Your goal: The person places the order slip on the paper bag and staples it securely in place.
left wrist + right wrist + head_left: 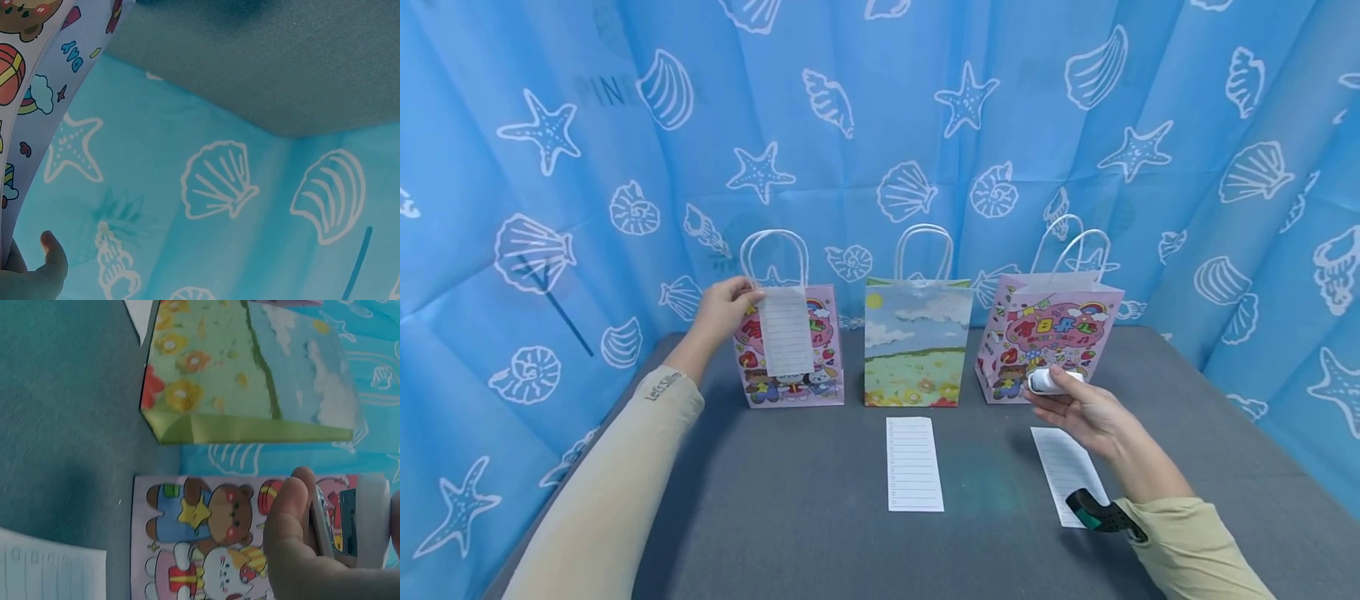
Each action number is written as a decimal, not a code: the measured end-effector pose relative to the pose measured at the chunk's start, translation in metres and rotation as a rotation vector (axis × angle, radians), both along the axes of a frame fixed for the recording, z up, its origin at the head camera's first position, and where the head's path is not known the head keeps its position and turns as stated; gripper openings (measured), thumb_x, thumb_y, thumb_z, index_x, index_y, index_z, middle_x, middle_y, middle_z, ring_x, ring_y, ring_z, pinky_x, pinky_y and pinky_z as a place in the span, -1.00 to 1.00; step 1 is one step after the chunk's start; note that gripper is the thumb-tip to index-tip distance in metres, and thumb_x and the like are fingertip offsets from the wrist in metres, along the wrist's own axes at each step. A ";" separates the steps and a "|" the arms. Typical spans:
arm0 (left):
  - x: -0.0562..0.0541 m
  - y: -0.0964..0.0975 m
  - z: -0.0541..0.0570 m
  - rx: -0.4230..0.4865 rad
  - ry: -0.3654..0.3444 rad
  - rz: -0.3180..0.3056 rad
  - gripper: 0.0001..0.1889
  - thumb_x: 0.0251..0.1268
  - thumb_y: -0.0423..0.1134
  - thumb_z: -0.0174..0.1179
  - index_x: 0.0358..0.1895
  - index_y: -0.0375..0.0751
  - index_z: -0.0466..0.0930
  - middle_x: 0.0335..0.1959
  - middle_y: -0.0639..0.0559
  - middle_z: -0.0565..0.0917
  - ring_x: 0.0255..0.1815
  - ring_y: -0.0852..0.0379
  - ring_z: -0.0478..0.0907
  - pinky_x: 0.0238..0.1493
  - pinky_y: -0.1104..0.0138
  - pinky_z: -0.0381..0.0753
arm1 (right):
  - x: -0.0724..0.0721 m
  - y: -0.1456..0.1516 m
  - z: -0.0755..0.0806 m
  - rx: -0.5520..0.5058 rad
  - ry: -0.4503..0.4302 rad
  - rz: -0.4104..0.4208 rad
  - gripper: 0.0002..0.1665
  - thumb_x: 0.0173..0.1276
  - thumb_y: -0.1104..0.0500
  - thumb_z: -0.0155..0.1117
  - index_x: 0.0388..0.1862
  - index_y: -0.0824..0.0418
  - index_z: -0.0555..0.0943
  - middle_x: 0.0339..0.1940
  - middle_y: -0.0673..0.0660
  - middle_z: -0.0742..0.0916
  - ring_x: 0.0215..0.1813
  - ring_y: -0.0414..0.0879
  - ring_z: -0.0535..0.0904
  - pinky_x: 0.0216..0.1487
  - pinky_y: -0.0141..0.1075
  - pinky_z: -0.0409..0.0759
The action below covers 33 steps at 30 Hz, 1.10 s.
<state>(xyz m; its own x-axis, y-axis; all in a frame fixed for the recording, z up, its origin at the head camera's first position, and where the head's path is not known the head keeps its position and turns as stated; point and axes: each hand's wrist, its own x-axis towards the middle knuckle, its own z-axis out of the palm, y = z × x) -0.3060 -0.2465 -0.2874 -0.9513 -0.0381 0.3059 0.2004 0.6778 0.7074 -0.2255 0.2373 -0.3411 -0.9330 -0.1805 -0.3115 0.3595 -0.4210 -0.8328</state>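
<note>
One white stapler (pixel 1052 382) is small, with shiny metal between its two long parts. One white slip (pixel 787 333) has thin lines across it and stands upright in front of the left bag (pixel 827 367), hiding some of its pictures. That bag is pink, with bright cartoons and a white handle.

Seen from the head, the stapler is at 10 o'clock from the right hand (pixel 1093 412), by its fingertips and in front of the right bag (pixel 1051 325), also pink. The slip is at 4 o'clock from the left hand (pixel 724 307).

The right hand has its thumb and fingers bent around the stapler and grips it. The left hand pinches the slip by its top left corner. I cannot tell if it pinches the bag too.

Between the pink bags is the middle bag (pixel 917 346), with sky and flowers. At 6 o'clock from it, the middle slip (pixel 914 464) lies on the table (pixel 775 517). The right slip (pixel 1067 473) lies at 7 o'clock from the right hand.
</note>
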 end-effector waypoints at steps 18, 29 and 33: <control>0.001 -0.001 -0.002 0.010 -0.004 0.000 -0.66 0.53 -0.04 -0.02 -0.15 -0.31 0.49 -0.29 -0.18 0.55 -0.31 0.02 0.40 -0.27 0.22 0.40 | 0.004 -0.025 0.007 0.032 0.069 0.014 -0.56 0.45 0.06 0.17 0.13 0.21 0.27 -0.29 0.04 0.72 -0.19 -0.11 0.69 -0.08 -0.24 0.61; 0.000 0.000 -0.002 0.004 -0.002 0.010 -0.70 0.53 -0.08 0.00 -0.20 -0.30 0.47 -0.33 -0.16 0.52 -0.33 0.02 0.38 -0.28 0.22 0.39 | 0.003 -0.043 0.012 0.036 0.107 0.001 -0.44 0.46 -0.02 0.13 0.27 0.18 0.21 -0.28 -0.01 0.71 -0.19 -0.16 0.69 -0.10 -0.29 0.60; 0.000 0.000 -0.001 0.001 -0.004 0.013 -0.70 0.53 -0.09 -0.01 -0.18 -0.31 0.47 -0.30 -0.17 0.54 -0.31 0.00 0.39 -0.27 0.21 0.39 | 0.002 -0.049 0.015 0.047 0.111 0.002 -0.32 0.46 -0.05 0.12 0.38 0.20 0.13 -0.28 0.00 0.70 -0.20 -0.15 0.70 -0.13 -0.29 0.60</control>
